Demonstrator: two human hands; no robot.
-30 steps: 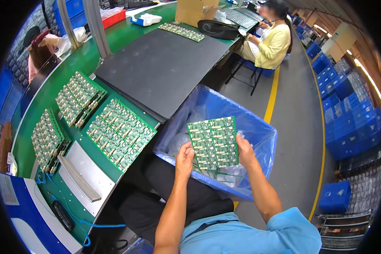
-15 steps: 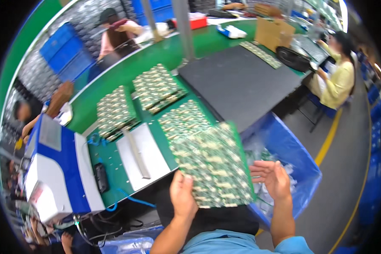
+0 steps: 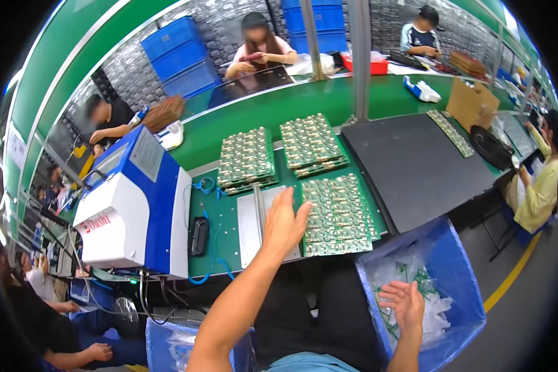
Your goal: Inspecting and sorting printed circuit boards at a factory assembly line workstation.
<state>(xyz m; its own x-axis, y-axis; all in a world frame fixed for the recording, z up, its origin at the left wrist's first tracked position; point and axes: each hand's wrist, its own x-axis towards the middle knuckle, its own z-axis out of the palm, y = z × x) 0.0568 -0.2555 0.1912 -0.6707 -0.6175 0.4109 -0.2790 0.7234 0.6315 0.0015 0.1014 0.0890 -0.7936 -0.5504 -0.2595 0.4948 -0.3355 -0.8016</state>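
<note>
"Two hands of yours are in the frame: the left hand [image 3: 284,223] near the middle, the right hand [image 3: 407,305] at lower right. What do they hide?"

"Your left one covers part of the white plate [image 3: 247,232] and of the metal bar [image 3: 258,204] on it. Its thumb overlaps the left edge of the green circuit-board panel [image 3: 338,217]; whether it touches, you cannot tell from here. Your left forearm [image 3: 239,310] hides part of the blue container [image 3: 156,340] at lower left, which the lower edge cuts off."

"How do you hold them?"

"Your left one reaches upward, back uppermost, fingers straight and close together, thumb held apart, nothing gripped. Your right one is above the large blue bin [image 3: 459,273], palm side showing, fingers loosely spread toward the left, also bare."

"And your panel?"

"Flat on the green table [image 3: 220,239], right of centre, near its front edge and below the two stacks of panels [image 3: 313,142]."

"What fills your containers?"

"Your large bin holds crumpled clear plastic [image 3: 437,310] and green strips [image 3: 423,282], too jumbled to count. Clear plastic lies in the lower-left one too. At upper right, you cannot see inside the cardboard box [image 3: 465,102]."
</note>
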